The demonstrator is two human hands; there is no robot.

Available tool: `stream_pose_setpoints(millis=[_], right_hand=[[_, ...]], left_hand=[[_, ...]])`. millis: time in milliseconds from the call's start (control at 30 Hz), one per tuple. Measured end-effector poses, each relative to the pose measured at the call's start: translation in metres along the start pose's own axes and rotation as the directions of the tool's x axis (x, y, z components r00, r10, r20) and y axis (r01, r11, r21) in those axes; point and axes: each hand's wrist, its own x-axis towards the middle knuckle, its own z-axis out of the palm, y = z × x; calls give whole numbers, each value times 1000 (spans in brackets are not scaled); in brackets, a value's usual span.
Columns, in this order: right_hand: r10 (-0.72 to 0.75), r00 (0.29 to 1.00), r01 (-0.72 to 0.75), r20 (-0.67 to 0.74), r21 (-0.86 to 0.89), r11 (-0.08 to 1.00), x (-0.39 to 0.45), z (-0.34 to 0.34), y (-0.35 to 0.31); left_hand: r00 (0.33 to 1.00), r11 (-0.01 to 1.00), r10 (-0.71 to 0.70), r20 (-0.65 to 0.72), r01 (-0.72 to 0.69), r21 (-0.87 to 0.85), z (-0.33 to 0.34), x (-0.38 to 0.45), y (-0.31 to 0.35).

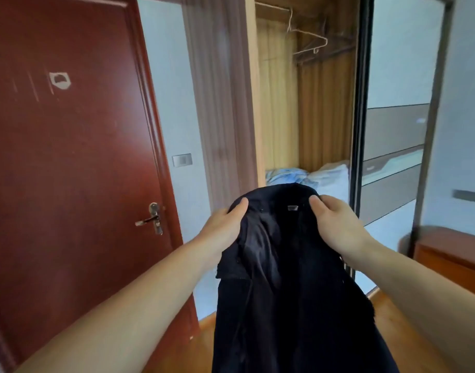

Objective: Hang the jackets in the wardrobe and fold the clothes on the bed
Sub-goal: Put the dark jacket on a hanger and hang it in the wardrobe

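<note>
Dark jacket (284,265) — both hands' grip

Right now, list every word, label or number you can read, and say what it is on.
No text is readable.
Neck tag inside the dark jacket: too small and blurred to read.
Pale sticker on the red door: shows no legible writing.

Jacket (290,278) front-ctr, wardrobe (306,103) behind, door (69,157) left.
</note>
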Motion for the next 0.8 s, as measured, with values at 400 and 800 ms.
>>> stream_pose_setpoints(millis=[400, 800], right_hand=[[-53, 979, 29, -197, -123, 992, 149, -29, 19], [-8, 984, 31, -175, 127, 991, 315, -56, 41]], left_hand=[[905, 955, 294, 306, -270, -119, 113, 146, 40], [811, 869, 490, 320, -483, -105, 214, 270, 76]])
